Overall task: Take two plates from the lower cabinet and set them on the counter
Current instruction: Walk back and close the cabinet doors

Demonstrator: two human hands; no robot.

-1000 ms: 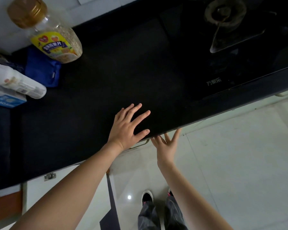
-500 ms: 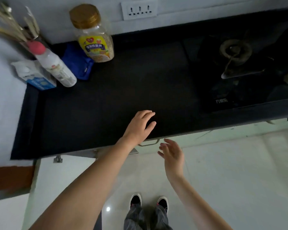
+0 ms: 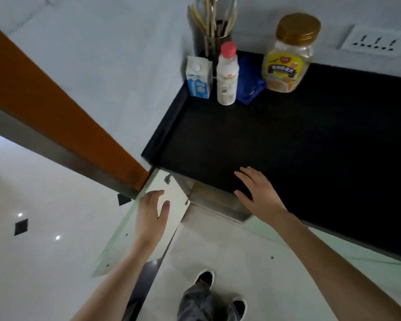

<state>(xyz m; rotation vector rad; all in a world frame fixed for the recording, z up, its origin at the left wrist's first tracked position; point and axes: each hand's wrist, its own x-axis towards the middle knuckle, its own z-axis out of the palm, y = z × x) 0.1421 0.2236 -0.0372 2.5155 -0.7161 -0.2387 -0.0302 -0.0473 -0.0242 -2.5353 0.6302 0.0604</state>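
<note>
White door now stands swung open under the left hand, fingers spread flat; right hand rests spread on the counter. Cabinet is accessible, but the 2 plates stay hidden.

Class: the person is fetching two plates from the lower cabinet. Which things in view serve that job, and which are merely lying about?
Job:
open white cabinet door
black stone counter
left hand on the door
right hand on the counter edge

Lying about:
gold-lidded oat jar
red-capped white bottle
blue-and-white carton
blue cloth
chopstick holder
</note>
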